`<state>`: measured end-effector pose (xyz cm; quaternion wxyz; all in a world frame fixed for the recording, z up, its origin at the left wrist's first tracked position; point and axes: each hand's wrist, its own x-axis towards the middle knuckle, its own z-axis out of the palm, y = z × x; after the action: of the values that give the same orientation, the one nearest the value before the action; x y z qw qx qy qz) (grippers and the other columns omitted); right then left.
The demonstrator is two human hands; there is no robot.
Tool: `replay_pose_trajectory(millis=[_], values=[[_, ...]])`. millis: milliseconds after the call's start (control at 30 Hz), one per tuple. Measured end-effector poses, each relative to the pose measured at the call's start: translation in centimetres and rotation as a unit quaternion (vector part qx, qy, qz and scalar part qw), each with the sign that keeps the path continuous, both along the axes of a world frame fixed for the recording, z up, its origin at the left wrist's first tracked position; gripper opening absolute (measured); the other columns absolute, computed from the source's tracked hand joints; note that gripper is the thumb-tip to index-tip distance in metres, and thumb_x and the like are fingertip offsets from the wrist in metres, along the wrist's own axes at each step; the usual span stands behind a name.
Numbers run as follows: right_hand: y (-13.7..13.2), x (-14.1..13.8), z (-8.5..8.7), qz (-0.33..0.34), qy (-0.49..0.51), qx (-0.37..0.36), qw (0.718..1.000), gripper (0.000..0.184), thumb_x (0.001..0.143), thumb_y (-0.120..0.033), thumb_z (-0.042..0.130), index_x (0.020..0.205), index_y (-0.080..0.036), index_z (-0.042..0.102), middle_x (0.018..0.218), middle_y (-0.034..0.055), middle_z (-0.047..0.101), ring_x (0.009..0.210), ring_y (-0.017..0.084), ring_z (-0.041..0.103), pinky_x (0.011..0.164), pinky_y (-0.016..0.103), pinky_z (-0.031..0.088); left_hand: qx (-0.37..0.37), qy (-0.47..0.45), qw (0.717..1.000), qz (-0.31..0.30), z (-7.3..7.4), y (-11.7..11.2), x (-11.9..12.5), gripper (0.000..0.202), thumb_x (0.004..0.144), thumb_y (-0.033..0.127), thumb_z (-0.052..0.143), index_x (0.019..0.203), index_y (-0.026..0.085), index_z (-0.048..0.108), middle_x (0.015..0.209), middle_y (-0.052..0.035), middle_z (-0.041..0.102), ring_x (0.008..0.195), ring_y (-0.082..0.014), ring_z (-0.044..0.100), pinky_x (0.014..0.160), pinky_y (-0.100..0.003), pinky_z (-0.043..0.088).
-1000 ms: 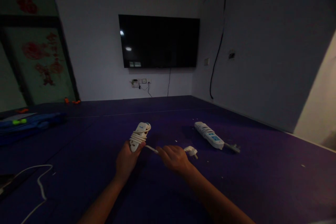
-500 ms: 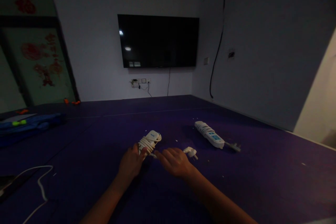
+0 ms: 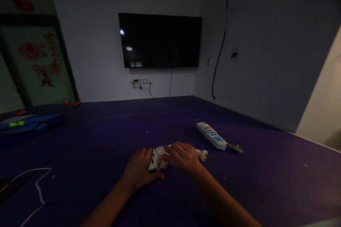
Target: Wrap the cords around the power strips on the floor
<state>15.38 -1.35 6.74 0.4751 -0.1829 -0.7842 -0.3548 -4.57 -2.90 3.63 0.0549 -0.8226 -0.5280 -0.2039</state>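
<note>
A white power strip (image 3: 156, 156) is held low on the purple floor (image 3: 106, 138), at the middle of the view. A white cord (image 3: 161, 152) is wound around it in many loops. The near end of the strip is held by the left hand (image 3: 140, 170); its grip is closed, with the fingers on top and the thumb under the edge. The right hand (image 3: 183, 158) is laid over the far part of the strip at 3 o'clock from the left hand; its grip is closed too, with bent fingers pressed on the loops. A small white plug (image 3: 203, 154) is seen sticking out past the right hand at 3 o'clock. A second power strip (image 3: 211, 135) with blue buttons is set on the floor at 1 o'clock from the hands, well apart from them. A loose white cable (image 3: 39, 184) is seen at 9 o'clock, far to the left. A blue bag (image 3: 29, 124) is seen at 10 o'clock. A dark television (image 3: 160, 40) is hung on the wall (image 3: 93, 25) at 12 o'clock.
</note>
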Motion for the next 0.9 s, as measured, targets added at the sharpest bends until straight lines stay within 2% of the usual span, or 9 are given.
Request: replay_pose_trajectory(millis=[67,200,333,400,600,733,800,900], values=[[0.3,0.3,0.2,-0.004,0.017,-0.044,0.999,0.03,0.083,-0.045,0.057,0.078,-0.017,0.064,0.062,0.0016,0.062,0.055,0.012,0.055,0.051,0.025,0.034,0.016,0.009,0.999,-0.042,-0.1,-0.2,0.3,0.087,0.057,0.081,0.048,0.112,0.014,0.055,0.099,-0.0159,0.062,0.091,-0.0321,0.058,0.081,-0.046,0.044],[1.1,1.0,0.4,0.003,0.034,-0.194,0.98,0.043,0.066,-0.059,0.067,0.071,-0.017,0.066,0.061,0.0018,0.063,0.055,0.013,0.057,0.052,0.025,0.034,0.048,0.019,0.993,-0.107,-0.4,-0.5,0.6,0.09,0.058,0.08,0.049,0.121,0.016,0.05,0.105,-0.0164,0.062,0.094,-0.032,0.058,0.084,-0.046,0.044],[1.8,1.2,0.4,0.04,0.05,-0.339,0.939,0.043,0.051,-0.056,0.077,0.068,-0.018,0.067,0.066,0.0015,0.066,0.058,0.013,0.059,0.055,0.023,0.037,0.084,0.012,0.988,-0.132,-0.5,-0.7,0.4,0.113,0.051,0.083,0.051,0.136,0.011,0.033,0.107,-0.0199,0.062,0.092,-0.0329,0.06,0.081,-0.045,0.045],[2.1,1.2,0.3,0.064,0.05,-0.393,0.916,0.041,0.049,-0.052,0.08,0.068,-0.018,0.068,0.067,0.0018,0.067,0.059,0.013,0.059,0.056,0.022,0.038,0.107,0.012,0.982,-0.157,-0.7,-0.8,0.3,0.116,0.052,0.081,0.054,0.139,0.01,0.026,0.105,-0.0195,0.063,0.09,-0.0323,0.061,0.081,-0.045,0.046],[3.2,1.1,-0.7,0.123,0.078,-0.529,0.836,0.035,0.052,-0.045,0.08,0.07,-0.016,0.07,0.067,0.0024,0.067,0.06,0.014,0.059,0.055,0.022,0.039,0.171,-0.006,0.958,-0.228,-0.8,-1.3,0.5,0.109,0.06,0.071,0.058,0.143,0.013,0.016,0.107,-0.0171,0.064,0.09,-0.0295,0.062,0.081,-0.043,0.047],[4.0,1.0,-1.5,0.166,0.116,-0.603,0.771,0.033,0.056,-0.044,0.077,0.068,-0.014,0.069,0.062,0.0017,0.065,0.058,0.014,0.056,0.052,0.022,0.039,0.203,-0.041,0.951,-0.23,-0.5,-1.8,0.7,0.108,0.061,0.07,0.06,0.143,0.014,0.016,0.103,-0.0144,0.065,0.087,-0.027,0.063,0.079,-0.039,0.049],[4.2,0.8,-1.6,0.175,0.131,-0.616,0.757,0.031,0.06,-0.044,0.073,0.066,-0.013,0.068,0.059,0.0006,0.062,0.055,0.012,0.053,0.05,0.022,0.037,0.224,-0.059,0.948,-0.217,-0.3,-2.0,0.8,0.11,0.059,0.071,0.061,0.143,0.014,0.018,0.1,-0.0135,0.066,0.087,-0.0266,0.064,0.08,-0.039,0.05],[4.3,0.4,-1.8,0.185,0.149,-0.618,0.75,0.03,0.07,-0.044,0.065,0.064,-0.014,0.066,0.056,-0.0006,0.058,0.054,0.011,0.05,0.05,0.021,0.036,0.258,-0.098,0.943,-0.186,-0.3,-2.1,0.8,0.115,0.053,0.073,0.062,0.143,0.015,0.019,0.103,-0.0147,0.066,0.089,-0.027,0.064,0.081,-0.039,0.051]])
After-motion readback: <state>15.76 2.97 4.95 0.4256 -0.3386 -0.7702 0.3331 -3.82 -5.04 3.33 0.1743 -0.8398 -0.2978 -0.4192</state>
